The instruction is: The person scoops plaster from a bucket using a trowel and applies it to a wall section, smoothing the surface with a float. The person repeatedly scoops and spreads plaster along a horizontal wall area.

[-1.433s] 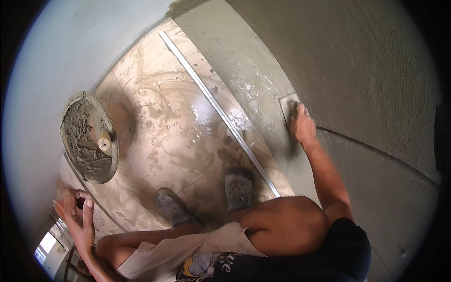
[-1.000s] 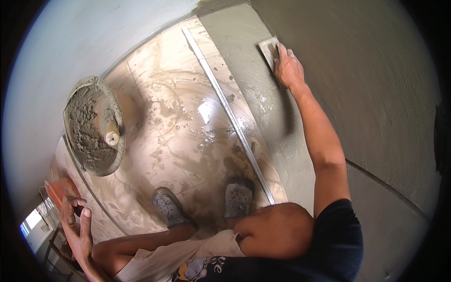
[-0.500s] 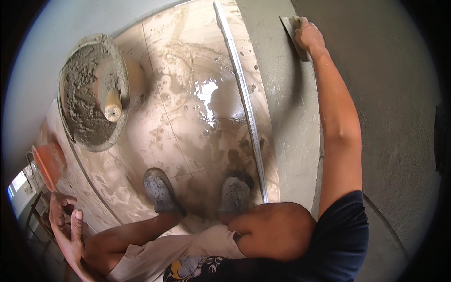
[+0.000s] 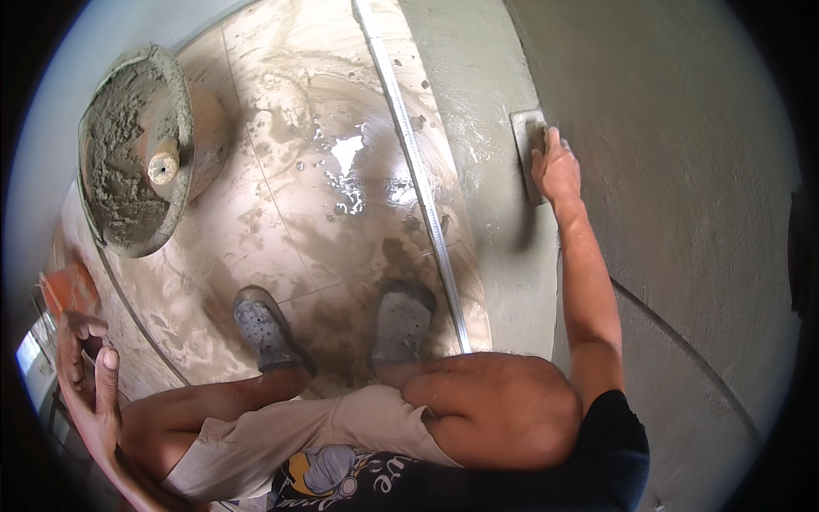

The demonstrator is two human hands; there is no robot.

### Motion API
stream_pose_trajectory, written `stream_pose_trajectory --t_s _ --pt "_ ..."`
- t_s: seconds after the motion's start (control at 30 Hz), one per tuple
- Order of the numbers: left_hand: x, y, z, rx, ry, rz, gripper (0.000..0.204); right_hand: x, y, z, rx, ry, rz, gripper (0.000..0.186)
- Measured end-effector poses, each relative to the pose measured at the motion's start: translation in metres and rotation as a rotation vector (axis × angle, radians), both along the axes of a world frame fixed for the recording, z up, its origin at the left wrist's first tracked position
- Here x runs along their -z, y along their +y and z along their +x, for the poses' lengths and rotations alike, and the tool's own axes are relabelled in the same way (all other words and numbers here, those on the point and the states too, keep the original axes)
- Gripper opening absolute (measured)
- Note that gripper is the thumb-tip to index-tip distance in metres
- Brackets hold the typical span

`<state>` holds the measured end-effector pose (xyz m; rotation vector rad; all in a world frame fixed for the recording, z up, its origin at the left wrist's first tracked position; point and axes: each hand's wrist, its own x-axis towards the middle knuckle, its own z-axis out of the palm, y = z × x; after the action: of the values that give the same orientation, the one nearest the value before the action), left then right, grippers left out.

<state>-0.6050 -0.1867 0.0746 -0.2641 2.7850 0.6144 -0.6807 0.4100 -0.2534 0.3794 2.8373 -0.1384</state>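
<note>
My right hand grips the handle of a flat rectangular plastering trowel. The trowel's blade lies against wet grey mortar on a low ledge, close to where the ledge meets the plastered wall. At the lower left, my left hand is raised beside my knee with its thumb apart from loosely bent fingers, and nothing shows in it. A tub of grey mortar stands at the left, with the round-ended wooden handle of a tool sticking out of it.
A long metal straightedge lies on the wet, mortar-smeared tiled floor along the ledge. An orange container stands at the left beyond my left hand. My feet, in grey clogs, rest between tub and straightedge.
My right hand has drawn the trowel along the ledge toward me, and my right elbow is more bent. The view has shifted slightly. My left hand stays raised and open.
</note>
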Motion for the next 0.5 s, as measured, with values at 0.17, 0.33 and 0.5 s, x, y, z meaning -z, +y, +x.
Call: stream_pose_trajectory --t_s 0.17,0.33,0.5 --pt "0.007 0.006 -0.018 0.176 0.020 0.000 0.037 0.000 0.012 0.066 0.071 -0.065 -0.017 0.034" --pt "0.009 0.005 -0.031 0.127 -0.119 0.023 0.036 0.000 0.026 0.134 0.154 -0.129 -0.075 0.035" --pt "0.009 0.006 -0.033 0.105 -0.057 0.017 0.037 -0.001 0.038 0.212 0.228 -0.211 -0.092 0.049"
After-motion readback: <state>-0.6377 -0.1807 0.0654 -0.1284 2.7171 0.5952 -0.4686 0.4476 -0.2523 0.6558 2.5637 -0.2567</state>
